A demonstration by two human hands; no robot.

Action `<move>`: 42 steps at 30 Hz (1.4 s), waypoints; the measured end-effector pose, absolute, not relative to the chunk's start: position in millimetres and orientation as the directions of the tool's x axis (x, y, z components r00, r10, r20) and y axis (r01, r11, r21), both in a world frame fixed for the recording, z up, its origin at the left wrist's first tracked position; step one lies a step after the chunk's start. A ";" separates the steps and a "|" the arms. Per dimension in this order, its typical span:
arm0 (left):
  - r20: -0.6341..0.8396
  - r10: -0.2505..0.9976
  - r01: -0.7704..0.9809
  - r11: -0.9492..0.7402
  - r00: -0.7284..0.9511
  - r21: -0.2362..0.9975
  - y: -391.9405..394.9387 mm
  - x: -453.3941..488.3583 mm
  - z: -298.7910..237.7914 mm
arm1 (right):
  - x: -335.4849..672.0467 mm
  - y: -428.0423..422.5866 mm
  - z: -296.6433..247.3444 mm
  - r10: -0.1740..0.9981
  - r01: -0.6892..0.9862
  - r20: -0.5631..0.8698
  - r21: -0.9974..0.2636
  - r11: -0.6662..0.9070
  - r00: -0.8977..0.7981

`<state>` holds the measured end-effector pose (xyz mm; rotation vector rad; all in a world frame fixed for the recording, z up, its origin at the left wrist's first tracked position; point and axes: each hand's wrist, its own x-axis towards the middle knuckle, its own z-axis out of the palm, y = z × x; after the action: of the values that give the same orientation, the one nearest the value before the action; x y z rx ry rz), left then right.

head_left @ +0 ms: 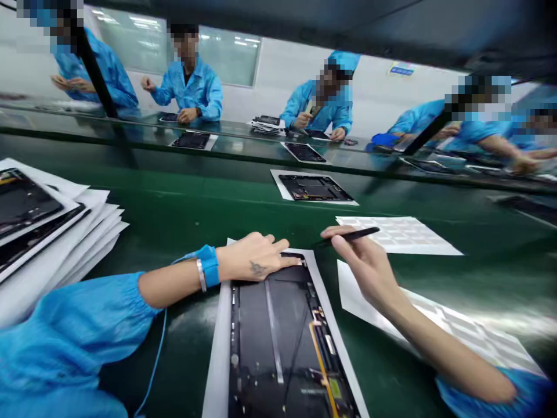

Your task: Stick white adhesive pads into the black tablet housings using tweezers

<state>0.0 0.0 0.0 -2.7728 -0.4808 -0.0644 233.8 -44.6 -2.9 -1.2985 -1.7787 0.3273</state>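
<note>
An open tablet housing (287, 342) lies in front of me on a white sheet (217, 360), its dark inside, boards and orange flat cable facing up. My left hand (256, 258) rests across its far end with fingers stretched out. The index fingertip touches a small pale piece at the far right corner. To the right, raised above the green table, my right hand (365, 255) is closed on slim black tweezers (363, 233). Their tip points left and is blurred. A blue wrist strap (209, 265) with a cord sits on my left wrist.
At left stands a stack of white sheets (93, 232) with tablet housings. Label sheets (400, 232) lie at right, partly under my right forearm. Another tablet housing (315, 187) lies farther back. Co-workers in blue (191, 87) sit across the line, behind dark slanted posts (93, 64).
</note>
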 end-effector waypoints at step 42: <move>0.337 0.228 0.305 -0.932 0.914 -0.197 14.4 -19.4 -25.2 | 242.9 -52.5 -20.7 0.742 0.692 0.201 -0.270 0.669 -0.639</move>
<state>-19.4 14.4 -25.2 -2.8293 -0.4009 -0.4548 242.9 -52.5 -20.7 -1.1441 -2.5916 0.2411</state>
